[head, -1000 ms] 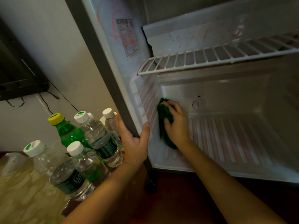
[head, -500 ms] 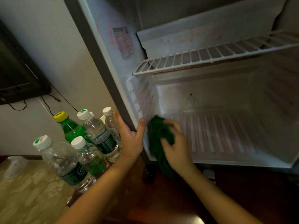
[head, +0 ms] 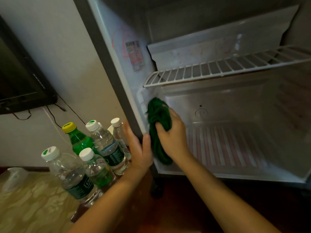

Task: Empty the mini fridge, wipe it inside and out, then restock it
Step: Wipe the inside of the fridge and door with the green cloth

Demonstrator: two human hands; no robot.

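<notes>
Right hand [head: 171, 137], fingers curled, clamps a bunched green cloth [head: 158, 118], likely soft and light, against the mini fridge [head: 227, 105] left inner wall; left hand [head: 139, 148], fingers straight, braces its edge.

Over my feed I count five bottles for certain: one green bottle with a yellow cap [head: 79, 140] and four clear water bottles, namely the front-left bottle [head: 74, 179], the front-right bottle [head: 96, 169], the middle bottle [head: 107, 145] and the back bottle [head: 118, 133]. A bit of white shows behind the middle one, and I cannot tell whether it is a sixth. Two of the white caps carry a green mark. I see one mini fridge [head: 235, 175], with one wire shelf [head: 218, 68] and one sticker [head: 135, 56] inside it. There is one green cloth [head: 158, 115], and two hands: the left hand [head: 139, 148] and the right hand [head: 173, 137]. One dark screen [head: 20, 81] hangs at the left.
</notes>
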